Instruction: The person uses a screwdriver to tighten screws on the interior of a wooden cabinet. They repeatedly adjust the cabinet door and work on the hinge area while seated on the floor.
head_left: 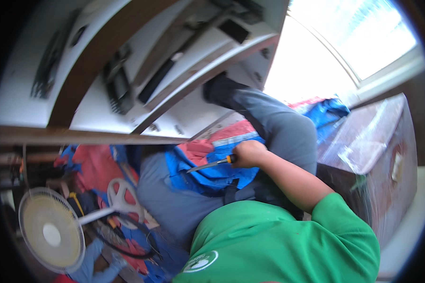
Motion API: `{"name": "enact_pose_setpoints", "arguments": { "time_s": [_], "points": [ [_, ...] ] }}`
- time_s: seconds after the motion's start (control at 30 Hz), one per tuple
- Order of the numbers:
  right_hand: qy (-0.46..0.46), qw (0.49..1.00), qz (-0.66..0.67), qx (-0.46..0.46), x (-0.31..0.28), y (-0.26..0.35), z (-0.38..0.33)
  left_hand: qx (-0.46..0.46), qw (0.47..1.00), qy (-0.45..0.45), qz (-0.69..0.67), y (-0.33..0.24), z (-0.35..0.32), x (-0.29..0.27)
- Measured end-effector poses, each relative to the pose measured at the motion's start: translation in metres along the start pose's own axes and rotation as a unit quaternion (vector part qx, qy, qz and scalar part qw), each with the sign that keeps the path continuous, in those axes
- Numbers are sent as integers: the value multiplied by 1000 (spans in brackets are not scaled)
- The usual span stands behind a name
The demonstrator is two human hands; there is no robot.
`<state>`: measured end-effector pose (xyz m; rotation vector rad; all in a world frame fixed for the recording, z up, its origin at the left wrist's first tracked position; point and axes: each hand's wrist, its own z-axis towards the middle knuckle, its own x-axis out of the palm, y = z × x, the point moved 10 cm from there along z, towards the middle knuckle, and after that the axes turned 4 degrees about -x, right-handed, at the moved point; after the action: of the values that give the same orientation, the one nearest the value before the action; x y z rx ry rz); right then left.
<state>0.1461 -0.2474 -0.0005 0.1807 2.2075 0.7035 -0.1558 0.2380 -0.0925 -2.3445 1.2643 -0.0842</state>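
My right hand is closed round the yellow-and-black handle of a screwdriver. Its metal shank points left, over a crumpled blue and red tarp between my legs. My left hand does not show anywhere. Above my legs is a wooden frame with white panels and brown dividers. Inside one of its sections lies a long tool with a black handle. My right knee is bent, and that foot rests inside the frame.
A wooden box in clear plastic stands at my right, below a bright window. At lower left are a white fan, a black cable and another person's blue-clad leg. More metal hardware lies in the frame.
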Motion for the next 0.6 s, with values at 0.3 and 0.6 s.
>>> {"name": "enact_pose_setpoints", "arguments": {
  "time_s": [0.3,0.6],
  "points": [
    [-22,1000,-5,-11,-11,8,-5,15,973,131,-188,-29,-41,51],
    [-98,955,243,-142,-41,50,-30,357,933,30,-31,-192,-95,111]
  ]
}}
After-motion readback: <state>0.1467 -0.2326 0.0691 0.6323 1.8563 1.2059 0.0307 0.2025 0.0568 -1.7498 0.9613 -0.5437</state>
